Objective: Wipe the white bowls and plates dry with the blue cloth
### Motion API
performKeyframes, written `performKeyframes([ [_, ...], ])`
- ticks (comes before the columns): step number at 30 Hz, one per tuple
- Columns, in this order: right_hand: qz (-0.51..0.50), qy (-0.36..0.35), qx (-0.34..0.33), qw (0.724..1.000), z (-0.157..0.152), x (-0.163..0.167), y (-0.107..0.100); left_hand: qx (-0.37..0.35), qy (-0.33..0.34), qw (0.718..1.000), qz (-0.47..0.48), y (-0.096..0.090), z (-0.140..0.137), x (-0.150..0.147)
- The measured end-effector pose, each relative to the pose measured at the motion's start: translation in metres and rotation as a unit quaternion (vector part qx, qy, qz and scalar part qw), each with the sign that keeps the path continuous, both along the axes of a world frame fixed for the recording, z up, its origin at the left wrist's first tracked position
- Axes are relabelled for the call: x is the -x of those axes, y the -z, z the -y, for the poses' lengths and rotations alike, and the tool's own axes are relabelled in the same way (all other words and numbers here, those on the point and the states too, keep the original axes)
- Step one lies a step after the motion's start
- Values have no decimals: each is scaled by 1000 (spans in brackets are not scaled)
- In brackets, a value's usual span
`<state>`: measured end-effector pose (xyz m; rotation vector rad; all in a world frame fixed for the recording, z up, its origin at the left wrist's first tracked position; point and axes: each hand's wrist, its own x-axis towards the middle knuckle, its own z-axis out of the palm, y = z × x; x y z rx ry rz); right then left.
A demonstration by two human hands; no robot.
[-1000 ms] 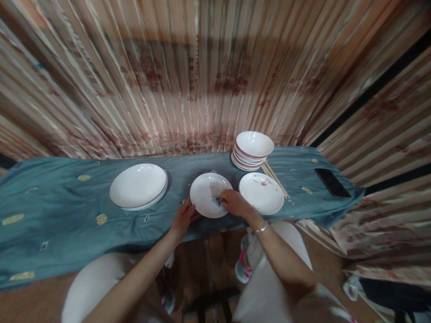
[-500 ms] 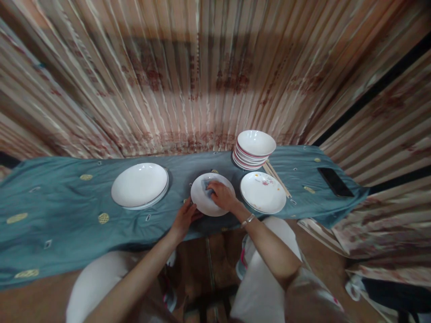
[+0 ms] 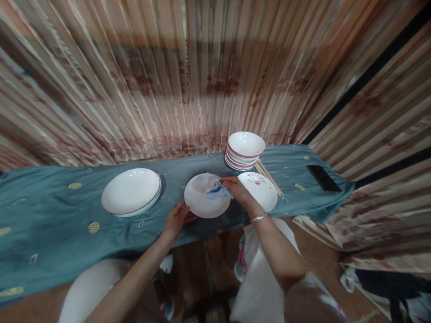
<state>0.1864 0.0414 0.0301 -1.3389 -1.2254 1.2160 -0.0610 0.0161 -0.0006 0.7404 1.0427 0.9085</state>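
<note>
A white plate (image 3: 202, 204) is at the middle of the cloth-covered table, its near edge raised slightly. My left hand (image 3: 178, 219) grips its lower left rim, the thumb at the edge and the fingers partly hidden underneath. My right hand (image 3: 236, 188) pinches a blue cloth (image 3: 218, 192) over the plate's right half, part of the cloth lying against the surface. Just right of that hand sits a white plate with a flower pattern (image 3: 264, 190), partly covered by the hand and wrist.
Stacked white plates (image 3: 131, 193) stand on the left. Behind the flowered plate rises a stack of red-rimmed bowls (image 3: 245, 150), with wooden chopsticks (image 3: 269, 177) beside it. A black phone (image 3: 323, 178) lies near the right end of the teal tablecloth (image 3: 60, 224). A pleated curtain (image 3: 161, 89) hangs behind.
My right hand has moved right across the plate with the blue cloth, from its middle to its right side. My left hand stays at the rim. The view has shifted slightly.
</note>
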Motion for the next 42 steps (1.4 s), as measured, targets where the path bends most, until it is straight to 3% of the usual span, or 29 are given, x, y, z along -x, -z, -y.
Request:
performKeyframes([
  [6,37,118,-10,992,15,-73,-19,-10,24,999,30,-16,6,-14],
  [12,260,118,-15,958,39,-119,-15,-18,85,996,24,-24,13,-50],
  [15,384,141,10,912,54,-140,-18,-11,98,995,26,-23,12,-74],
  [18,509,219,63,830,69,-160,-24,-15,109,993,37,-17,9,-98],
  [20,550,234,90,797,76,-169,-25,-26,114,992,44,-14,7,-111],
  [22,544,198,97,810,81,-174,-24,-37,120,991,47,-11,6,-122],
  [25,475,144,79,865,83,-175,-17,-46,136,989,42,-10,5,-136],
  [27,441,135,66,885,82,-177,-13,-47,145,988,35,-10,4,-143],
  [42,527,141,114,830,85,-184,-10,-122,226,962,-93,-1,-11,-163],
])
